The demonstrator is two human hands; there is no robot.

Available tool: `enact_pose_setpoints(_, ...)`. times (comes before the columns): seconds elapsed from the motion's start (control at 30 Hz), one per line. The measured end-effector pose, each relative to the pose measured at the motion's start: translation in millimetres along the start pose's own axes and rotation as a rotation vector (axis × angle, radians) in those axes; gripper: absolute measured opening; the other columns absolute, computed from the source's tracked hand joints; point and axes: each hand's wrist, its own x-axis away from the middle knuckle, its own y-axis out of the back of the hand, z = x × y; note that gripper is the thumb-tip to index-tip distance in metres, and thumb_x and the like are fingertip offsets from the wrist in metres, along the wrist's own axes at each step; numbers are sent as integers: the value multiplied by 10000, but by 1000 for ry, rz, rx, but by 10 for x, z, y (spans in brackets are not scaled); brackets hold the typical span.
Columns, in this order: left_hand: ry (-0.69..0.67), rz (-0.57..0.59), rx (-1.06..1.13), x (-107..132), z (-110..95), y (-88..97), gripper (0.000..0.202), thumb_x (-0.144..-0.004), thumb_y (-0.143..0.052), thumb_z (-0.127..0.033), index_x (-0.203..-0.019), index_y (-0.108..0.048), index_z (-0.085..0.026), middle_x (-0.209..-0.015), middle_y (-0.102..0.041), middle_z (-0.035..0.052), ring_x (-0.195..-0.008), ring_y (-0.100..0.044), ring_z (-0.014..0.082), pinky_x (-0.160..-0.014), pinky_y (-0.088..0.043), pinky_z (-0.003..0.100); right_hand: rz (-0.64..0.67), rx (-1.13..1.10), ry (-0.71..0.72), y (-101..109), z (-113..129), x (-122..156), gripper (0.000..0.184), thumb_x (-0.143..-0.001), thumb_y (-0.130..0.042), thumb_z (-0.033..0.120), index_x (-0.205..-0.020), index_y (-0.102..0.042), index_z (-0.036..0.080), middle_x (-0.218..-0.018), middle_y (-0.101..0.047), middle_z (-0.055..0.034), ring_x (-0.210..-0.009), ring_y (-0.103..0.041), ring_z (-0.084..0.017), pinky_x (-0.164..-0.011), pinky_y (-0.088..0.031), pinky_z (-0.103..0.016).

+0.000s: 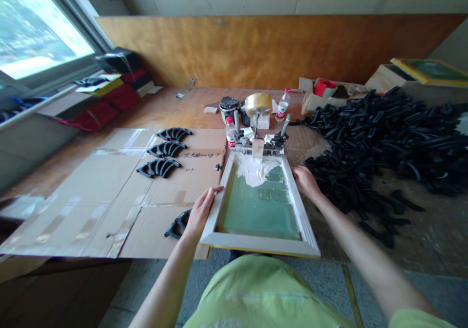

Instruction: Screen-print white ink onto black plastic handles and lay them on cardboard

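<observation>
A screen printing frame with green mesh lies in front of me, its near edge reaching past the table edge. Pale ink is smeared over the far part of the mesh. My left hand is closed at the frame's left side, fingertips on its rim. On the right side, my right hand closes around the rim; its fingertips are partly hidden. A metal clamp joins the frame's far end. Beside my left forearm rests a black curved plastic part, partly covered by the arm.
Three black slotted parts lie on cardboard to the left. A large heap of black pieces spreads on the right. Behind the clamp stand a tape roll, a dark tub and two bottles.
</observation>
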Motion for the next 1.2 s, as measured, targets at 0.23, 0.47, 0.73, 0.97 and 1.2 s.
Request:
enact_pose_setpoints(0.23,78,-38,-76,-60,821,-86,725,-769,-615,-551,-1386,-475,-197,-799,-652,14,-702,-598,152,-646,-466,237,-90,-38,245,-37,640,-749,521,-797,-671,199,-1295,-525,157,-1331,-517,-129,-1207,-494,-257,-1001,-433,-380)
enact_pose_setpoints(0.47,87,-76,-71,-86,879,-95,621,-757,-625,-523,-1285,-586,-200,-854,-700,37,-814,-646,202,-729,-503,276,269,122,355,-297,1006,-528,145,-833,-521,89,-910,-631,144,-931,-659,-106,-940,-563,-226,-807,-428,-308)
enact_pose_setpoints(0.73,102,-75,-72,-63,802,-89,640,-748,-623,-541,-1280,-589,-187,-931,-722,54,-837,-658,210,-733,-507,278,348,-62,596,-16,819,-248,127,-812,-560,127,-851,-657,199,-856,-667,-30,-846,-579,-181,-705,-402,-261)
enact_pose_setpoints(0.97,107,-27,-74,-36,729,-73,704,-758,-602,-582,-1335,-534,-183,-889,-724,63,-773,-663,203,-653,-497,263,177,-128,641,-218,843,-4,273,-839,-489,56,-1021,-659,168,-1007,-672,-79,-993,-559,-206,-828,-446,-305)
enact_pose_setpoints(1.2,167,52,72,57,309,-2,760,-728,-666,-543,-1376,-477,-193,-759,-688,16,-621,-619,155,-554,-467,230,90,-208,347,-50,932,-615,427,-816,-674,231,-1234,-594,268,-1065,-667,-37,-920,-609,-190,-797,-470,-300)
